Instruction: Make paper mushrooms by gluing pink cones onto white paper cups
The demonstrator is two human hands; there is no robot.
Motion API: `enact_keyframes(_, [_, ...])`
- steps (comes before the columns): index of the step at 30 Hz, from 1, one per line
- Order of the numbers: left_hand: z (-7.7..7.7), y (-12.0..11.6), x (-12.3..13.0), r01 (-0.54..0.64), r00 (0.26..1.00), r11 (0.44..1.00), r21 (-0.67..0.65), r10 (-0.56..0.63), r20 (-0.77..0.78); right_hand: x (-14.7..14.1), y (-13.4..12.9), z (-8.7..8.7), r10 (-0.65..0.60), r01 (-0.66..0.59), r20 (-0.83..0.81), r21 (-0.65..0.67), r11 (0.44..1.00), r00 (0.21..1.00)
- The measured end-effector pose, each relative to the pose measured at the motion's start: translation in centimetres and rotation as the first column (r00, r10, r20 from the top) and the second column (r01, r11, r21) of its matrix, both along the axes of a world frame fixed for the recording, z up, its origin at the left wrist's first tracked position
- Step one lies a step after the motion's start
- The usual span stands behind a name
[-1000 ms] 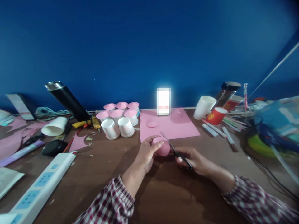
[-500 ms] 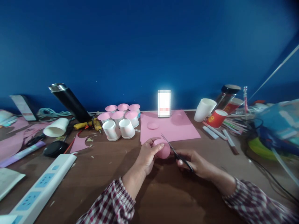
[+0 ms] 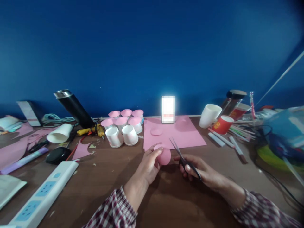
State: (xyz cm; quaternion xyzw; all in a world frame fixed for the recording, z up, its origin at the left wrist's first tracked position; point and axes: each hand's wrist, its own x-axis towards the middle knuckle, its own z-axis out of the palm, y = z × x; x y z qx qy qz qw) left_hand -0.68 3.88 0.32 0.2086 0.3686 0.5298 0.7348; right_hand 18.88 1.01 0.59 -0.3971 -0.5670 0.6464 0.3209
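Observation:
Between the thumb and fingers of my left hand (image 3: pixel 150 161) is a round pink paper disc (image 3: pixel 164 156), raised above the brown table. My right hand (image 3: pixel 196 167) grips black-handled scissors (image 3: pixel 180 155), their blades pointing up and away, slightly parted. The blades are apart from the disc, to its right. Beyond both hands lies a pink paper sheet (image 3: pixel 185 137), with another pink disc (image 3: pixel 156 131) on it. Left of the sheet stand several white paper cups topped with pink paper (image 3: pixel 121 121), and two upturned white cups (image 3: pixel 129 135) in front of them.
At left are a power strip (image 3: pixel 47 190), a black flask (image 3: pixel 74 109), a yellow glue gun (image 3: pixel 91 130) and a lying paper cup (image 3: pixel 60 133). A blurred-out bright upright object (image 3: pixel 168 109) stands at the back. Rightward are a red cup (image 3: pixel 222 124) and a white cup (image 3: pixel 210 116).
The scissors have moved right, away from the disc's edge, with my right hand. My left hand still holds the disc, tilted a little differently. The whole view has shifted slightly.

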Motion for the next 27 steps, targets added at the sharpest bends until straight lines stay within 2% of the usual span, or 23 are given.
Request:
enact_keyframes(2, [0.1, 0.0, 0.1, -0.026, 1.000, 0.999, -0.029, 0.026, 0.005, -0.2, 0.0, 0.0, -0.001, 0.001, 0.012, 0.003, 1.000, 1.000])
enact_keyframes(5, [0.2, 0.0, 0.0, 0.007, 1.000, 0.999, -0.038, -0.007, 0.005, -0.4, 0.0, 0.3, 0.014, -0.017, 0.049, 0.045, 0.999, 0.999])
enact_keyframes(7, [0.4, 0.1, -0.3, 0.034, 0.999, 0.999, -0.017, -0.034, 0.029, -0.1, 0.1, 0.7, -0.071, 0.047, 0.160, 0.151, 0.987, 0.985])
enact_keyframes(9, [0.7, 0.4, -0.8, 0.010, 0.998, 1.000, 0.023, -0.012, 0.065, 0.8, 0.4, 1.2, -0.241, 0.119, 0.361, 0.329, 0.937, 0.901])
enact_keyframes(11, [1.1, 0.7, -1.4, -0.048, 0.995, 0.997, 0.060, 0.043, 0.092, 2.3, 0.8, 1.6, -0.353, 0.055, 0.562, 0.478, 0.877, 0.748])
enact_keyframes(13, [1.3, 1.0, -1.9, -0.107, 0.989, 0.993, 0.054, 0.101, 0.105, 4.0, 1.2, 2.0, -0.323, -0.107, 0.690, 0.502, 0.858, 0.648])
enact_keyframes(15, [1.5, 1.0, -2.0, -0.133, 0.986, 0.991, 0.029, 0.130, 0.102, 5.4, 1.4, 2.2, -0.247, -0.224, 0.764, 0.453, 0.863, 0.596])
enact_keyframes(19, [1.2, 0.8, -1.6, -0.105, 0.991, 0.994, -0.023, 0.106, 0.087, 6.7, 1.8, 2.5, -0.217, -0.286, 0.793, 0.438, 0.852, 0.569])
enact_keyframes(23, [0.9, 0.6, -1.2, -0.089, 0.992, 0.996, -0.018, 0.090, 0.091, 7.2, 2.2, 2.8, -0.276, -0.281, 0.792, 0.483, 0.830, 0.545])
enact_keyframes(27, [0.6, 0.7, -1.3, -0.055, 0.995, 0.998, 0.011, 0.054, 0.080, 7.2, 2.4, 2.8, -0.378, -0.224, 0.757, 0.558, 0.799, 0.533])
